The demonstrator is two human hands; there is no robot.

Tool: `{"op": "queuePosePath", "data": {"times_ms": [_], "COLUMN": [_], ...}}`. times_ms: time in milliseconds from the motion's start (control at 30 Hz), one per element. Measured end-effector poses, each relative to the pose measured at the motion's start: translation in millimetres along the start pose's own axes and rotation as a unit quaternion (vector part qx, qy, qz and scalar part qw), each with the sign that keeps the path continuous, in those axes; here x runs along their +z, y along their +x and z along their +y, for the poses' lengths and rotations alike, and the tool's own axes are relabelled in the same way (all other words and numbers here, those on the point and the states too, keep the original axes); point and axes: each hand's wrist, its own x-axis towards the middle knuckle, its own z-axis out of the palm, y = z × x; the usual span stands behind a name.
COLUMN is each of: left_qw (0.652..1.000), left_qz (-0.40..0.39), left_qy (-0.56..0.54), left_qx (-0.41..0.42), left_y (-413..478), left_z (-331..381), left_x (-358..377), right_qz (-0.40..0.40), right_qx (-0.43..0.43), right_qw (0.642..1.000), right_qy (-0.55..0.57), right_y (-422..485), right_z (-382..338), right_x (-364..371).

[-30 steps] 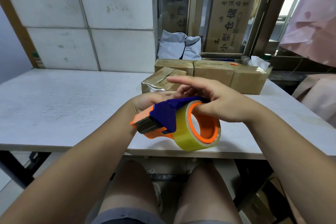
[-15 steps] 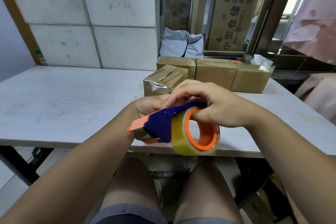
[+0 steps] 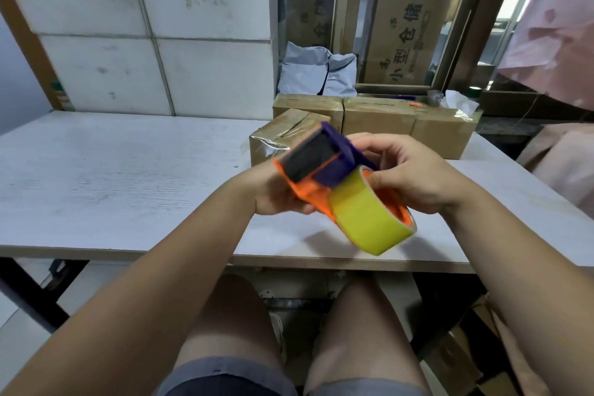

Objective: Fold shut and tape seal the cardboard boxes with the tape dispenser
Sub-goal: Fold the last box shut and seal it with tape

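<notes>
The white surface [image 3: 128,177] fills the middle of the view, and its near edge runs just under the forearms. At its far right stand three cardboard boxes [image 3: 408,125], flaps down and tape glinting on them. The nearest one sits at an angle, its lower corner hidden behind the raised tool. Behind them, a large printed carton [image 3: 408,29] shows dimly through glass, cut off at the top.

Both bare forearms reach in from the bottom corners and meet above the surface's front edge. They hold the tape dispenser [image 3: 321,170] in the air, clear of the surface and well short of the boxes. Its orange and purple body tilts up to the left, with the dark roller end facing the camera. The yellow tape roll [image 3: 369,219] hangs low at the right.

The left hand [image 3: 276,196] cups the orange body from beneath with the wrist bent back. Its fingers wrap round behind the tool and are mostly hidden.

The right hand [image 3: 414,177] comes over from the right. Its fingers curl onto the purple side plate and its thumb presses on the roll's upper rim, so it pinches the dispenser there. Whether a loose tape end lies under the fingertips cannot be told.
</notes>
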Motion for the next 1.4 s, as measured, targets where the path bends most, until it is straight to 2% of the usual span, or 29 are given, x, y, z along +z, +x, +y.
{"op": "queuePosePath", "data": {"times_ms": [133,267,367,433,500,567,633,733,800,1000,1200,1400], "left_qw": [0.988,0.953,0.918,0.899,0.881,0.850,0.823,0.804,0.795,0.809,0.813,0.864], "left_qz": [0.092,0.213,0.285,0.313,0.340,0.385,0.424,0.453,0.461,0.471,0.506,0.461], "left_qy": [0.109,0.122,0.170,0.196,0.207,0.228,0.234,0.219,0.222,0.192,0.144,0.033], "left_qx": [0.061,0.179,0.217,0.234,0.256,0.277,0.296,0.316,0.325,0.294,0.249,0.198], "left_y": [11,15,19,19,18,17,18,21,24,29,34,36], "left_z": [13,20,18,15,10,5,2,-3,-7,-15,-25,-30], "left_x": [4,-4,-12,-17,-21,-27,-32,-41,-45,-55,-63,-64], "right_qz": [0.113,0.205,0.279,0.324,0.348,0.367,0.378,0.378,0.387,0.401,0.344,0.375], "right_qx": [0.034,0.084,0.116,0.151,0.199,0.235,0.255,0.281,0.285,0.300,0.324,0.322], "right_qw": [0.992,0.974,0.952,0.920,0.874,0.838,0.821,0.807,0.809,0.826,0.839,0.825], "right_qy": [0.039,0.041,-0.044,-0.160,-0.273,-0.328,-0.343,-0.357,-0.338,-0.259,-0.270,-0.273], "right_y": [0,-2,-2,-1,0,1,3,5,7,7,7,10], "right_z": [11,25,42,52,58,63,66,67,67,70,62,66], "right_x": [-8,-17,-28,-38,-47,-55,-63,-71,-73,-75,-78,-83]}}
